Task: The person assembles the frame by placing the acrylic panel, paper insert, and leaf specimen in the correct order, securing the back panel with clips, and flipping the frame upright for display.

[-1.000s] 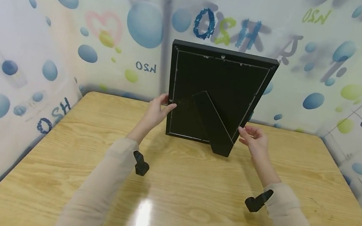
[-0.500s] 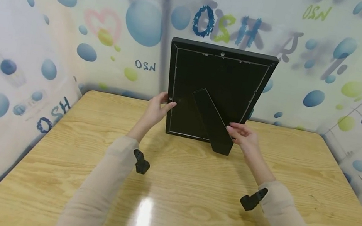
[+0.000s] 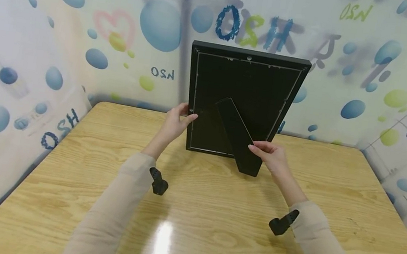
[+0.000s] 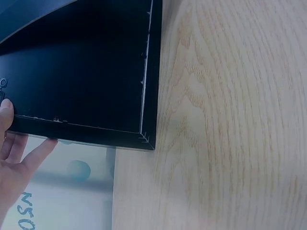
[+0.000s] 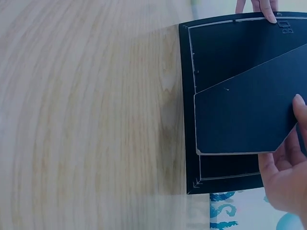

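Observation:
A black picture frame (image 3: pixel 211 84) stands near the back of the table, its back panel turned toward me. From that panel a black easel leg (image 3: pixel 237 132) slants down to the right. My left hand (image 3: pixel 173 126) pinches the frame's left edge, thumb on the back and fingers behind. My right hand (image 3: pixel 273 158) pinches the right edge of the leg, low down. In the right wrist view the thumb lies on the face of the leg (image 5: pixel 240 115), with the other fingers behind it. The left wrist view shows a lower corner of the frame (image 4: pixel 91 81) close to the wood.
The wooden table (image 3: pixel 198 214) reaches back to a patterned wall (image 3: pixel 118 66) with blue and green dots and mirrored lettering. Each sleeve carries a small black camera mount (image 3: pixel 158 183) at the wrist. A bright reflection lies on the table's front part.
My right hand has left the frame's right edge, moved left and taken hold of the easel leg. The left hand keeps its grip on the frame's left edge.

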